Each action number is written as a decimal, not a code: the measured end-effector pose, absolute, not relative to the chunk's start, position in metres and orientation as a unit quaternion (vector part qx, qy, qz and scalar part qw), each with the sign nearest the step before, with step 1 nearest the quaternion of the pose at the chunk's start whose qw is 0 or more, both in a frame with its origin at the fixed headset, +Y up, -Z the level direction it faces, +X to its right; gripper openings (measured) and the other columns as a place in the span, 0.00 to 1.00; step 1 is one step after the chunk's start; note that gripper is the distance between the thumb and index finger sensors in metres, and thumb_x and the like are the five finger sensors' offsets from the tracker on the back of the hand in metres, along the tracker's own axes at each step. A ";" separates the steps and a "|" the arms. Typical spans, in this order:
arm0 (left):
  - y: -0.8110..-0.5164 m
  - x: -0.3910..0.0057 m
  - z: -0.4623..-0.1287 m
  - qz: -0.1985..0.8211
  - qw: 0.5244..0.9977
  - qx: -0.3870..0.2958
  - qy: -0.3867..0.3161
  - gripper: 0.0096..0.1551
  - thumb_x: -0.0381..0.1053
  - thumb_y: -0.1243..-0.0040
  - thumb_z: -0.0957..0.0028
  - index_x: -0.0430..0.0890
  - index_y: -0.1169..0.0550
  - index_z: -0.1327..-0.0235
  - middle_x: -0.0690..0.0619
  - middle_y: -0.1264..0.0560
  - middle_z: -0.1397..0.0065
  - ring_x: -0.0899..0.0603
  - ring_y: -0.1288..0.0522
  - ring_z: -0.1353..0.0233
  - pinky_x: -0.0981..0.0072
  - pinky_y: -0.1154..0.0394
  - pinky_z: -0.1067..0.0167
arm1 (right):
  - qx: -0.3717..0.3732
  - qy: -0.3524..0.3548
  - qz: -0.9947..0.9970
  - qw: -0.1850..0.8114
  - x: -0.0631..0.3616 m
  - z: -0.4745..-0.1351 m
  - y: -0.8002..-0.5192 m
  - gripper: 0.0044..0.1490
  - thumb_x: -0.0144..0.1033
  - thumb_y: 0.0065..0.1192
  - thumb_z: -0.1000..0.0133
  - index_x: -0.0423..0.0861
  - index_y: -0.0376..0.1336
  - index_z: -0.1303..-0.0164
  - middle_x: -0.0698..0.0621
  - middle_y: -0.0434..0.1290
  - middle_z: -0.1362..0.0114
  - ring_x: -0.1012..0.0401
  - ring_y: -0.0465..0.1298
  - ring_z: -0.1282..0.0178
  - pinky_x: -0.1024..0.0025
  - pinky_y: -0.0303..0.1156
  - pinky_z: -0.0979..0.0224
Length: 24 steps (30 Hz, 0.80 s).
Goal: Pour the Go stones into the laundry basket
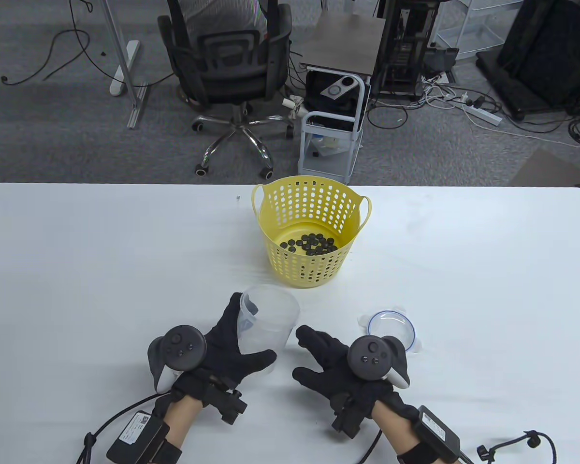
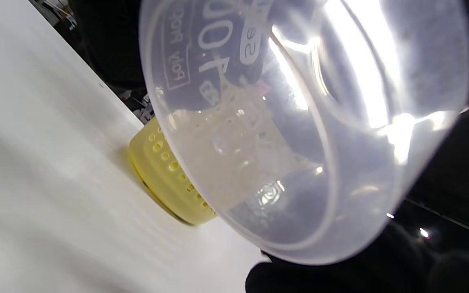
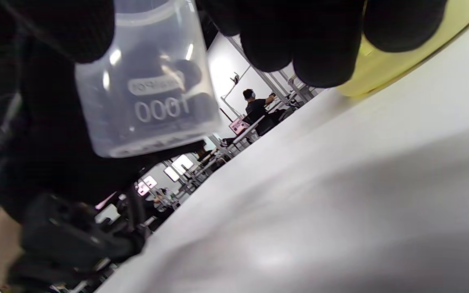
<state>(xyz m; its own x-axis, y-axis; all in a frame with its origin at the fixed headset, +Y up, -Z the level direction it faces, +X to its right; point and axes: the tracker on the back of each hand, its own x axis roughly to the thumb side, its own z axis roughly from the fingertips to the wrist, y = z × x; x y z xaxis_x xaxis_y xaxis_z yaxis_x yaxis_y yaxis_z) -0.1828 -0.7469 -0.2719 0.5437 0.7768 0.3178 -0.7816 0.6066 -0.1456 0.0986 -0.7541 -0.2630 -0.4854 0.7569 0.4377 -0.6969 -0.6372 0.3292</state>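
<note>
A yellow perforated laundry basket [image 1: 309,227] stands at the table's middle back with several black Go stones [image 1: 311,244] on its bottom. My left hand [image 1: 222,345] grips a clear plastic measuring cup [image 1: 266,326], empty and held upright just above the table in front of the basket. The cup fills the left wrist view [image 2: 299,130], with the basket [image 2: 165,179] behind it. My right hand [image 1: 328,360] is open and empty, just right of the cup, not touching it. In the right wrist view the cup [image 3: 145,93] shows beside my fingertips [image 3: 312,49].
A clear round lid with a blue ring [image 1: 391,328] lies on the white table [image 1: 101,270] right of my right hand. Beyond the table's far edge stand an office chair [image 1: 232,72] and a small white cart [image 1: 331,130].
</note>
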 end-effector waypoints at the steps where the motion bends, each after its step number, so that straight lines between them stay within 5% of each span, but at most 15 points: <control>1: -0.752 -0.180 -0.271 0.443 0.877 -0.001 -0.189 0.77 0.87 0.28 0.75 0.57 0.52 0.21 0.55 0.37 0.16 0.39 0.24 0.23 0.40 0.26 0.33 | 0.278 0.056 0.852 0.441 0.098 -0.261 -0.754 0.60 0.66 0.66 0.51 0.39 0.48 0.22 0.34 0.63 0.22 0.33 0.72 0.31 0.32 0.66 0.32; 12: -0.769 -0.148 -0.258 0.349 0.890 -0.032 -0.292 0.72 0.86 0.42 0.66 0.52 0.62 0.25 0.51 0.46 0.14 0.41 0.32 0.17 0.43 0.29 0.28 | 0.254 0.062 0.829 0.495 0.107 -0.266 -0.758 0.74 0.66 0.80 0.60 0.36 0.43 0.23 0.33 0.60 0.21 0.34 0.75 0.34 0.33 0.68 0.34; 24: -0.769 -0.151 -0.267 0.225 0.922 -0.048 -0.311 0.66 0.80 0.34 0.67 0.46 0.44 0.24 0.50 0.29 0.19 0.45 0.17 0.28 0.44 0.24 0.34 | 0.249 0.062 0.873 0.415 0.110 -0.267 -0.770 0.78 0.64 0.86 0.66 0.38 0.44 0.22 0.36 0.60 0.20 0.35 0.74 0.31 0.33 0.67 0.32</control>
